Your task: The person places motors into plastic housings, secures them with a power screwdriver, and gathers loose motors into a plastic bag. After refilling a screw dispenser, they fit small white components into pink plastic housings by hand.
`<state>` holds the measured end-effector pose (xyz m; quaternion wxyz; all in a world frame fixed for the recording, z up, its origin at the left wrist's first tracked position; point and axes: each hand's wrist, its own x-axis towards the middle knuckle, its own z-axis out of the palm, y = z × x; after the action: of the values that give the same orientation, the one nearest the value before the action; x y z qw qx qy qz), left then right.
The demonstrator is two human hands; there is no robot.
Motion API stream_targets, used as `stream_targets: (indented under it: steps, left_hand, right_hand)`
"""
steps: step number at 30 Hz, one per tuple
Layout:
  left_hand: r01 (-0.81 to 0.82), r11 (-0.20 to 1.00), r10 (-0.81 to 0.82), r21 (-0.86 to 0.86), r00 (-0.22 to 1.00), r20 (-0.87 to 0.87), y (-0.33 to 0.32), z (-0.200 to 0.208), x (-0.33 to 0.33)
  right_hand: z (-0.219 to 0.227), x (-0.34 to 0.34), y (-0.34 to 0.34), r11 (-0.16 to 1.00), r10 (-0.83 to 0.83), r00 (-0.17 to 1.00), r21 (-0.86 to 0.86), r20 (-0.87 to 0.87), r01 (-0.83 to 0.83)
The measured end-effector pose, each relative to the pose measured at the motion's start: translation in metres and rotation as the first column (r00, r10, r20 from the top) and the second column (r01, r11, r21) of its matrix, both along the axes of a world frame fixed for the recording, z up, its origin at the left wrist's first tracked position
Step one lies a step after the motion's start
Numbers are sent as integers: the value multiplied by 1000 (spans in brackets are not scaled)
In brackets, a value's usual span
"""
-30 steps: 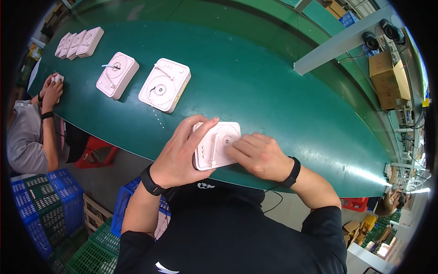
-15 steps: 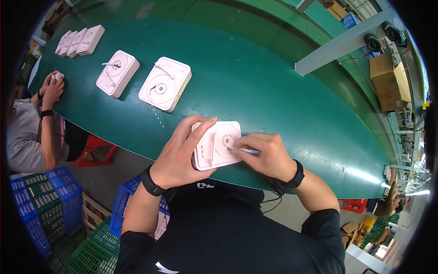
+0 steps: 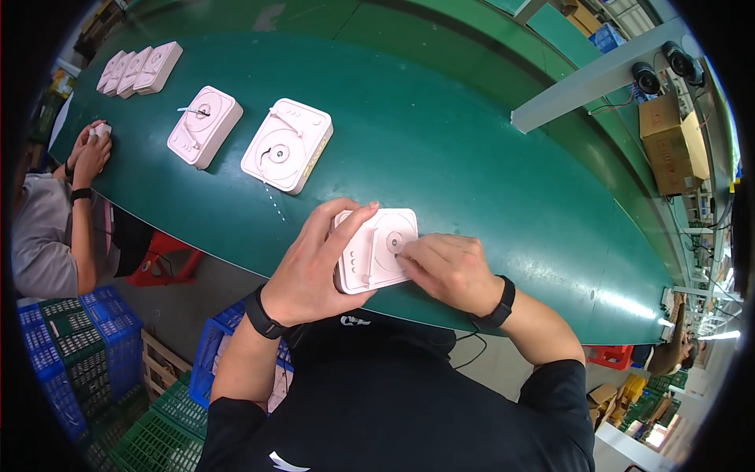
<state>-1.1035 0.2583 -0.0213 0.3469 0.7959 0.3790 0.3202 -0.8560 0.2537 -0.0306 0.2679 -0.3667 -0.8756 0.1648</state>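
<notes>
A pale pink, record-player-shaped box (image 3: 381, 256) is tilted at the near edge of the table. My left hand (image 3: 313, 263) wraps round its left side, thumb below and fingers along the top edge. Pinched fingertips of my right hand (image 3: 450, 267) press at the right part of the round disc, close to its centre hub. Whatever lies between those fingertips is hidden. Farther off on the left are two more pink record-player-shaped boxes: a nearer one (image 3: 286, 146) with a dark curved piece on its disc, and another (image 3: 204, 126) with a thin pale strip across it.
Several similar boxes (image 3: 157, 68) stand in a row at the far left of the green table (image 3: 440, 149). A co-worker's hands (image 3: 92, 149) hold a small pale object there. A grey post (image 3: 582, 79) rises at the back right. Plastic crates (image 3: 86, 338) stand lower left.
My right hand has turned slightly, and the thin pale stick that showed between its fingers is out of sight now. My left hand keeps its hold on the box.
</notes>
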Motion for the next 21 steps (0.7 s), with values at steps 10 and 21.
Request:
stream_targets:
  steps: [10, 21]
  left_hand:
    - [-37, 999, 38, -29, 999, 20, -3, -4, -3]
    - [-26, 999, 27, -23, 999, 27, -2, -4, -3]
  right_hand:
    - [8, -4, -4, 999, 34, 999, -6, -43, -35]
    - [3, 2, 3, 997, 59, 998, 56, -9, -58]
